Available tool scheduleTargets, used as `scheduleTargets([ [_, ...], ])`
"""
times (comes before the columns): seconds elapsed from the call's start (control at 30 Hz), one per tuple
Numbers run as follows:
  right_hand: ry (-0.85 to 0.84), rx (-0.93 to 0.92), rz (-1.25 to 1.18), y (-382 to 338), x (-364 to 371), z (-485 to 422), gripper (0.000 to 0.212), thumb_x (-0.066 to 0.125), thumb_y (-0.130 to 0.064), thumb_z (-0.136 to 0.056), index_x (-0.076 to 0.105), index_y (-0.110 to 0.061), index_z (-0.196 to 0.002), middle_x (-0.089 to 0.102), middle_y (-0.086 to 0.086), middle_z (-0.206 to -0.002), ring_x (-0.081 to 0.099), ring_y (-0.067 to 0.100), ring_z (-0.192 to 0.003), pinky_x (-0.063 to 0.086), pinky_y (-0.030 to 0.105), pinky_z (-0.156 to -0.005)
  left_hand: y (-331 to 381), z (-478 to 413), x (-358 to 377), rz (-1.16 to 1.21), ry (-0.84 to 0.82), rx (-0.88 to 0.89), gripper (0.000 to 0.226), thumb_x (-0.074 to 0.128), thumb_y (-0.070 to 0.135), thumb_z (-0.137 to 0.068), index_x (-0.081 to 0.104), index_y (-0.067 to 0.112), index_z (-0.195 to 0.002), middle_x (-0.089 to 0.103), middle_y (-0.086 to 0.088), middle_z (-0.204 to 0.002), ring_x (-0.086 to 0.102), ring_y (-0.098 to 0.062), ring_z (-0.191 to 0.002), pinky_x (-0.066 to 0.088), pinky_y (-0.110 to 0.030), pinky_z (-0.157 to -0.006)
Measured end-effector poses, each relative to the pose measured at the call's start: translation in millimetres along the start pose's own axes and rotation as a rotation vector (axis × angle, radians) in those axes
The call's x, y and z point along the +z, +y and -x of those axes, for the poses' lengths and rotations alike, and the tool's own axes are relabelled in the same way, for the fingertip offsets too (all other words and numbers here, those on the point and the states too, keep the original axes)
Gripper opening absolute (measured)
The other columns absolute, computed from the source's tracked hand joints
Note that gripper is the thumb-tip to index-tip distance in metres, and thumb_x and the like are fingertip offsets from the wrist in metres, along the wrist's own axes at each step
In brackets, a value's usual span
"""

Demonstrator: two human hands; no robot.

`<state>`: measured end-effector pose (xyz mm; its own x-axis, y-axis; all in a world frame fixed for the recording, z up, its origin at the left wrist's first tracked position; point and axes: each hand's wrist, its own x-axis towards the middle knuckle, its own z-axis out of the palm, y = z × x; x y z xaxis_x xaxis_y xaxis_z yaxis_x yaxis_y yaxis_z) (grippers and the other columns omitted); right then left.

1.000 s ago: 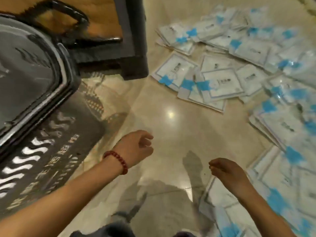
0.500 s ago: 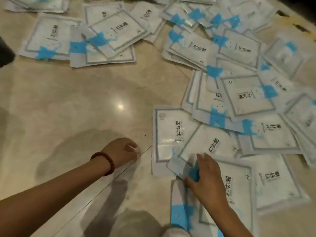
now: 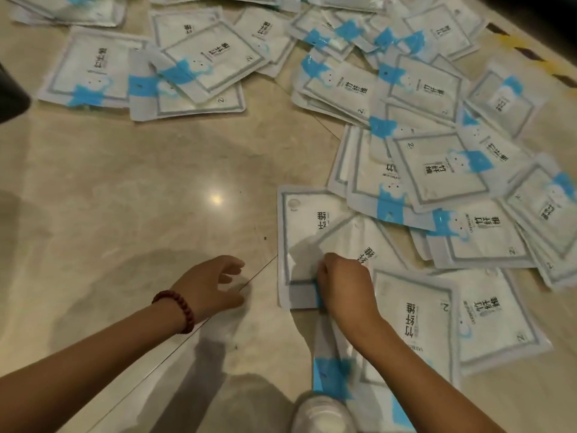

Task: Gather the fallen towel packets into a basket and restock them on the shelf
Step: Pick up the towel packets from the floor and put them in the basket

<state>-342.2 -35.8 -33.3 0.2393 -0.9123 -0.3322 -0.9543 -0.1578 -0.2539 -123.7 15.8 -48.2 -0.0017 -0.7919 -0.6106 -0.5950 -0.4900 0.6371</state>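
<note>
Several white towel packets with blue bands lie scattered over the beige floor, from the top left [image 3: 93, 70] round to the right side [image 3: 437, 170]. My right hand [image 3: 343, 284] has its fingers curled round the edge of a near packet [image 3: 352, 242], which overlaps another packet [image 3: 303, 220]. My left hand [image 3: 212, 285], with a red bead bracelet on the wrist, hovers low over bare floor to the left of that packet, fingers loosely curled and holding nothing. No basket or shelf is in view.
Polished beige floor tiles [image 3: 140, 198] lie bare at the left and centre. A white shoe tip [image 3: 321, 414] shows at the bottom edge. A dark object's corner [image 3: 12, 101] pokes in at the left edge. Yellow-black striped tape [image 3: 530, 54] runs across the top right.
The view swung from the dark basket and shelf base over to the packets. My right hand went from lying flat on a packet to curling round its edge. My left hand stayed near the floor.
</note>
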Motion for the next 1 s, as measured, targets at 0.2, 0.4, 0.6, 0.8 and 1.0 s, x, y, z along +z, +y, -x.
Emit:
scheduleTargets([
  [0.2, 0.095, 0.281, -1.197, -66, -54, -10, 0.025, 0.051, -0.006, -0.092, 0.050, 0.000, -0.067, 0.062, 0.009, -0.059, 0.067, 0.015, -0.055, 0.059, 0.035, -0.055, 0, 9, -1, -0.072, -0.006, 0.395, 0.108, 0.077, 0.059, -0.059, 0.001, 0.058, -0.136, 0.010, 0.043, -0.140, 0.027, 0.017, -0.127, 0.027, 0.000, -0.093],
  [0.4, 0.063, 0.694, -2.028, -79, -67, -16, 0.008, 0.052, 0.004, -0.089, 0.057, 0.002, -0.084, 0.060, 0.011, -0.074, 0.063, 0.016, -0.057, 0.054, 0.021, -0.048, -12, 19, -6, 0.152, 0.101, 0.353, 0.101, 0.083, 0.051, -0.050, 0.027, 0.058, -0.133, 0.042, 0.040, -0.129, 0.041, 0.017, -0.118, 0.043, -0.009, -0.090],
  [0.6, -0.047, 0.919, -2.417, -72, -56, -15, 0.015, 0.057, 0.005, -0.085, 0.059, 0.002, -0.100, 0.065, 0.018, -0.106, 0.062, 0.028, -0.111, 0.056, 0.039, -0.062, 0, 17, 6, 0.258, 0.298, 0.283, 0.035, 0.077, 0.035, -0.071, 0.055, 0.025, -0.096, 0.059, 0.028, -0.070, 0.057, 0.017, -0.068, 0.043, 0.000, -0.058],
  [0.8, 0.025, 0.756, -2.013, -38, -45, -34, 0.011, 0.064, -0.012, -0.088, 0.060, -0.002, -0.088, 0.062, 0.012, -0.086, 0.062, 0.021, -0.077, 0.056, 0.032, -0.070, 2, 5, -9, 0.630, 0.573, 0.244, 0.019, 0.064, 0.012, -0.085, 0.063, 0.031, -0.084, 0.066, 0.017, -0.075, 0.064, 0.008, -0.067, 0.049, -0.008, -0.054],
  [1.0, -0.011, 0.792, -0.574, 33, 3, -62, 0.074, 0.074, -0.043, -0.075, 0.044, -0.002, -0.128, 0.046, 0.017, -0.131, 0.044, 0.033, -0.121, 0.041, 0.040, -0.097, -12, 0, -39, 0.740, 0.646, 0.157, 0.019, 0.069, 0.008, -0.081, 0.066, 0.027, -0.081, 0.069, 0.013, -0.080, 0.066, -0.010, -0.077, 0.051, -0.025, -0.067],
])
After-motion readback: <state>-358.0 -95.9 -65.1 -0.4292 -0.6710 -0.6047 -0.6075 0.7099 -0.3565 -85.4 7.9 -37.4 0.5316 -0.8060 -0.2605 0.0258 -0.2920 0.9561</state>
